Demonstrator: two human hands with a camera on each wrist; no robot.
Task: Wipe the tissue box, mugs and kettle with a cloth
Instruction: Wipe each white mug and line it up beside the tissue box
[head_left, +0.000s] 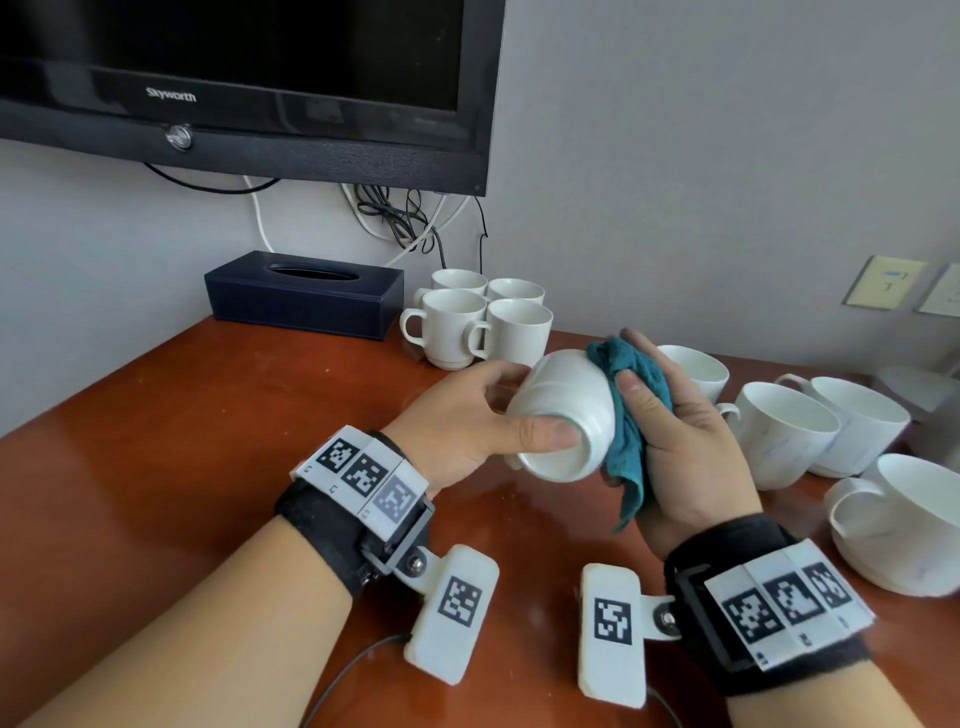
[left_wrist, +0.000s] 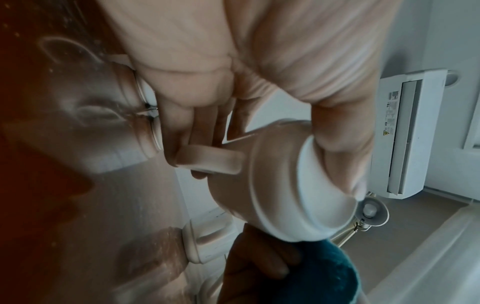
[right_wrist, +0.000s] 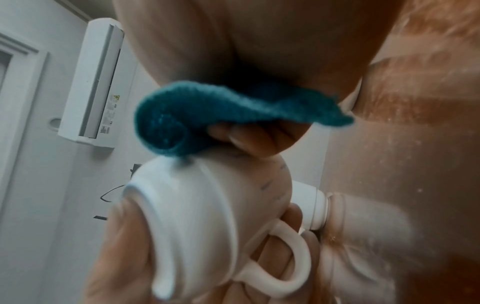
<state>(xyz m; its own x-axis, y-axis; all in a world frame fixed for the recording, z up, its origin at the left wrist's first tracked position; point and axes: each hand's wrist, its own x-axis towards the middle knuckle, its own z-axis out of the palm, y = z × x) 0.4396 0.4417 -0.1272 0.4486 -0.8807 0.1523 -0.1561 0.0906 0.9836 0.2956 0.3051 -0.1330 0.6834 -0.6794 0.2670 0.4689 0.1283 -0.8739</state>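
My left hand grips a white mug tipped on its side above the table, thumb across its foot ring. In the left wrist view the mug shows its base and handle, my fingers behind the handle. My right hand holds a teal cloth and presses it against the mug's side. The right wrist view shows the cloth bunched on top of the mug. A dark blue tissue box stands at the back by the wall.
Several white mugs are grouped right of the tissue box, and more mugs stand at the right of the brown wooden table. A television hangs above with cables dangling. Wall sockets sit at far right.
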